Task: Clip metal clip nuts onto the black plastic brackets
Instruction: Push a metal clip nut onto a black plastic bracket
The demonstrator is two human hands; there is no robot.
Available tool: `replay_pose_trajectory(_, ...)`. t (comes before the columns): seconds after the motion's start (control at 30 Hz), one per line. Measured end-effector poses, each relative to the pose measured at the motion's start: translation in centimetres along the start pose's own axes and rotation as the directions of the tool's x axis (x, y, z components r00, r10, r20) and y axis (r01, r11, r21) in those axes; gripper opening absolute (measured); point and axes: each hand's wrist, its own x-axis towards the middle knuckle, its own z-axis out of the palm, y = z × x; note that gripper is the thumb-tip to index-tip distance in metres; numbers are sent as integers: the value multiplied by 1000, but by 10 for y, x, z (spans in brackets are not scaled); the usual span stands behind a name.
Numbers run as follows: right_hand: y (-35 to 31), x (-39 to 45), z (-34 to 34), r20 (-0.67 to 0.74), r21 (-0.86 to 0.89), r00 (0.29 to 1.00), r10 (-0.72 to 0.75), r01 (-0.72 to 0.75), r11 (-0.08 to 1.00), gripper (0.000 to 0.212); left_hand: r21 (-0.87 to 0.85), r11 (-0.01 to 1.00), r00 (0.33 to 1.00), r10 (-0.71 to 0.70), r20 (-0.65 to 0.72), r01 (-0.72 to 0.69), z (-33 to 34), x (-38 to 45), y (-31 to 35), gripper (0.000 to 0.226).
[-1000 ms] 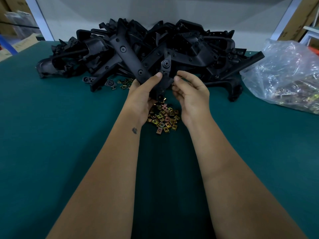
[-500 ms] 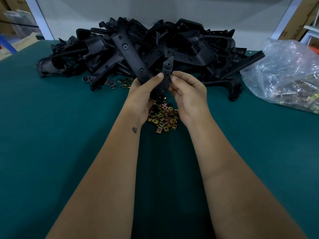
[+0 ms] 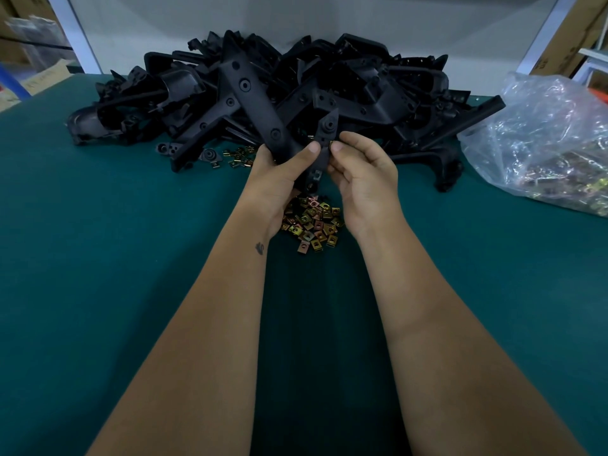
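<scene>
From the head camera, little differs from half a second ago: both hands remain raised together over the green table (image 3: pixel 98 258), and the right hand's fingertips have closed in tighter against the edge of the held bracket's short arm, where a glint of metal shows between them.

The left hand (image 3: pixel 279 179) grips one black bracket (image 3: pixel 324 149), thumb laid across its front and fingers curled behind. The right hand (image 3: pixel 362 172) is curled with its fingertips pinching a small clip nut (image 3: pixel 330 144) against the bracket's right edge; the nut is mostly hidden, so how far it sits on cannot be told.

Counted: two hands, one bracket held. Behind it lies one large pile of brackets (image 3: pixel 378 93), too tangled to count. Directly below the hands sits one heap of loose clip nuts (image 3: pixel 312 222), several dozen at a guess. A second, smaller scatter of nuts (image 3: pixel 238 156) lies at the pile's front left edge. One clear plastic bag (image 3: pixel 543 139) holding more nuts rests at the right.
</scene>
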Motion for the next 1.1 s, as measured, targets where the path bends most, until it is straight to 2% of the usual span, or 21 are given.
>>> replay_pose_trajectory(0.1,0,-1,0,-1,1,1000,-4,4,1000,14,34,999,999,30,14,-30,0,0,-1,52)
replay_pose_trajectory(0.23,1,-2,0,-4,-13,1000,-13,13,1000,13,57,997,999,45,21,-46,1,-3,2,77)
replay_pose_trajectory(0.37,1,-2,-1,-4,-72,999,-45,45,996,13,69,995,997,65,35,-67,-1,-3,0,56)
replay_pose_trajectory(0.6,3,-7,6,-16,-21,1000,-23,23,1000,14,128,987,994,85,66,-93,1,-2,-2,52)
replay_pose_trajectory(0.83,2,-8,6,-13,-2,999,-40,40,999,12,124,991,998,45,35,-49,3,-3,2,77)
replay_pose_trajectory(1.0,2,-7,7,34,80,999,14,-16,997,18,-48,999,1000,-21,-13,20,1,-2,2,47)
replay_pose_trajectory(1.1,1,-6,2,-4,-67,1000,-6,6,998,20,-150,988,998,-51,-49,43,-2,-2,6,43)
